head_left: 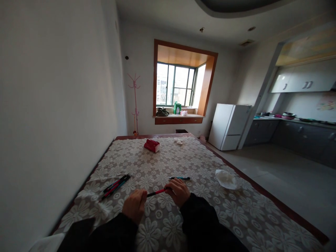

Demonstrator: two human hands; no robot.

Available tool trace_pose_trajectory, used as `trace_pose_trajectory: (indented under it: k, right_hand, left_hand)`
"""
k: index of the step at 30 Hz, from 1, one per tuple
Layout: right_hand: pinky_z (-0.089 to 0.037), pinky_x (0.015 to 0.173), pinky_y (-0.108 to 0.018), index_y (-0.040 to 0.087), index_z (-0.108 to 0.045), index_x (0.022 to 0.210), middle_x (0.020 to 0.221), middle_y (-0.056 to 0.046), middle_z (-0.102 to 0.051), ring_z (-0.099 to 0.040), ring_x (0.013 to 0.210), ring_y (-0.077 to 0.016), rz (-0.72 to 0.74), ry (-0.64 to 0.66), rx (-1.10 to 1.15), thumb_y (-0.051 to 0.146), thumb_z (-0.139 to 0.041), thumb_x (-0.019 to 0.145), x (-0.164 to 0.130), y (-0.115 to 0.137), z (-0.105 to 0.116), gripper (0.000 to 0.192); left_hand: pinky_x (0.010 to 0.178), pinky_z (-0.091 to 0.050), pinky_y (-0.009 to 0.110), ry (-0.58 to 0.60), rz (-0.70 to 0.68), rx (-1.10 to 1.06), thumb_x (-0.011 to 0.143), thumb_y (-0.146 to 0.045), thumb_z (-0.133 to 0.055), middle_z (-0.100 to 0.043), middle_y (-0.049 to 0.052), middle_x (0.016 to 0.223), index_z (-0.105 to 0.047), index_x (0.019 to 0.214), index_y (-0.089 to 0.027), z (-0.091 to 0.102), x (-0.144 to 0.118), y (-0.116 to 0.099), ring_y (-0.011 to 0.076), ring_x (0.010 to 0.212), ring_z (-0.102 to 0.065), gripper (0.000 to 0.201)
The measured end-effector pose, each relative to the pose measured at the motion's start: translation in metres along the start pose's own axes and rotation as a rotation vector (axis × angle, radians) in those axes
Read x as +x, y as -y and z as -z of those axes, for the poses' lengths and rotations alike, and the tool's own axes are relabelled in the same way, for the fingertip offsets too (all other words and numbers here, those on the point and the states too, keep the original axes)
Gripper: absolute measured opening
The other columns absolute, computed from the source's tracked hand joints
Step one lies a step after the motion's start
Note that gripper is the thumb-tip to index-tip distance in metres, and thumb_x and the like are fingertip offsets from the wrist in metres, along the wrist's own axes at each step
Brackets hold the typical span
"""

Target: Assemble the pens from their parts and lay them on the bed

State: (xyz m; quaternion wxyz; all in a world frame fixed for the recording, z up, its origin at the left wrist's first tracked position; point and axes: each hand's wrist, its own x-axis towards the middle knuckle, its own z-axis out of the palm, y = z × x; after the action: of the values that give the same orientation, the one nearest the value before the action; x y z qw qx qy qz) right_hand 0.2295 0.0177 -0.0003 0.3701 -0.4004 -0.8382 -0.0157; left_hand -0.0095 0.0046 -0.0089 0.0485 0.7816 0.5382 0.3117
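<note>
Over the flowered tablecloth I hold a red and black pen level between both hands. My left hand is closed around its black end. The fingers of my right hand pinch its red end. Just beyond the right hand lies a blue and black pen, partly covered by the fingers. To the left of my left hand rests a small bunch of pens, red, blue and black, lying side by side. Both pen ends are hidden inside my fingers.
A red tissue pack sits toward the table's far end, near a small crumpled white piece. At the right lies a white tissue. A dark flat object is at the lower left. The wall runs along the left side.
</note>
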Motion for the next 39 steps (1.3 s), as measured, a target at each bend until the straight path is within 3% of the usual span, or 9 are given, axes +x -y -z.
trace_pose_trajectory:
  k: [5,13,18,21,24,27,30,34,39]
  right_hand:
    - [-0.036,0.075,-0.031,0.021,-0.059,0.096,0.084,-0.005,-0.062,-0.053,0.082,-0.0192,-0.001,0.002,0.029,0.032,-0.047,0.095,0.001,0.001,0.000,0.017]
    - [-0.032,0.068,-0.031,0.019,-0.053,0.078,0.073,-0.004,-0.057,-0.050,0.072,-0.0181,0.015,0.028,-0.032,0.032,-0.034,0.097,-0.003,0.002,-0.004,0.030]
    - [-0.034,0.069,-0.031,0.018,-0.054,0.076,0.071,-0.005,-0.058,-0.051,0.071,-0.0176,-0.019,0.024,0.084,0.032,-0.034,0.097,-0.003,0.002,-0.004,0.032]
    - [-0.038,0.068,-0.031,0.019,-0.061,0.085,0.075,-0.005,-0.060,-0.053,0.073,-0.0178,-0.108,-0.003,0.287,0.037,-0.042,0.094,-0.002,0.003,-0.006,0.028]
    - [-0.037,0.054,-0.026,0.019,-0.063,0.093,0.063,-0.001,-0.057,-0.051,0.056,-0.0138,-0.319,-0.021,0.722,0.046,-0.051,0.089,0.001,0.004,-0.011,0.030]
    - [-0.030,0.043,-0.022,0.016,-0.063,0.097,0.054,0.001,-0.054,-0.043,0.042,-0.0099,-0.509,-0.034,1.240,0.052,-0.057,0.084,0.004,0.006,-0.016,0.039]
    - [-0.030,0.042,-0.022,0.014,-0.065,0.098,0.057,-0.001,-0.058,-0.046,0.043,-0.0106,-0.605,-0.052,1.552,0.055,-0.058,0.082,0.006,0.009,-0.015,0.044]
    - [-0.037,0.050,-0.026,0.015,-0.066,0.089,0.060,-0.004,-0.062,-0.056,0.053,-0.0160,-0.633,-0.030,1.684,0.055,-0.061,0.079,0.006,0.015,-0.009,0.042]
    - [-0.040,0.056,-0.031,0.018,-0.062,0.076,0.047,0.001,-0.052,-0.055,0.053,-0.0180,-0.619,-0.072,1.627,0.054,-0.068,0.072,0.006,0.016,-0.009,0.036]
  left_hand:
    - [0.066,-0.043,0.029,-0.073,0.026,0.001,0.097,-0.035,-0.021,-0.063,0.003,0.068,-0.056,0.071,-0.021,-0.002,0.000,0.007,0.0175,0.070,-0.062,0.046]
    - [0.066,-0.046,0.030,-0.113,-0.007,-0.004,0.097,-0.035,-0.020,-0.061,0.003,0.064,-0.054,0.067,-0.021,-0.006,0.001,0.011,0.0174,0.068,-0.062,0.047]
    - [0.064,-0.046,0.030,-0.149,-0.007,0.006,0.097,-0.034,-0.023,-0.062,0.003,0.065,-0.055,0.068,-0.021,-0.006,0.001,0.012,0.0172,0.067,-0.062,0.045]
    - [0.061,-0.045,0.029,-0.185,0.020,-0.002,0.096,-0.034,-0.024,-0.062,0.003,0.066,-0.055,0.069,-0.021,-0.004,0.001,0.013,0.0173,0.065,-0.061,0.043]
    - [0.059,-0.045,0.028,-0.199,0.019,-0.025,0.096,-0.034,-0.026,-0.062,0.003,0.068,-0.055,0.071,-0.021,-0.002,0.002,0.012,0.0174,0.065,-0.061,0.040]
    - [0.062,-0.045,0.028,-0.130,-0.057,-0.063,0.096,-0.035,-0.027,-0.061,0.003,0.068,-0.053,0.070,-0.021,0.000,0.003,0.009,0.0168,0.068,-0.059,0.039]
    - [0.065,-0.045,0.027,-0.063,-0.094,-0.104,0.095,-0.038,-0.031,-0.061,0.002,0.073,-0.054,0.074,-0.022,0.000,0.003,0.007,0.0163,0.072,-0.060,0.035]
    - [0.068,-0.047,0.027,-0.040,-0.056,-0.140,0.094,-0.041,-0.032,-0.062,0.002,0.077,-0.055,0.079,-0.022,0.000,0.003,0.007,0.0165,0.076,-0.060,0.034]
    - [0.072,-0.048,0.029,0.010,-0.107,-0.178,0.094,-0.041,-0.033,-0.063,0.004,0.080,-0.057,0.081,-0.022,0.002,0.002,0.006,0.0172,0.079,-0.060,0.034]
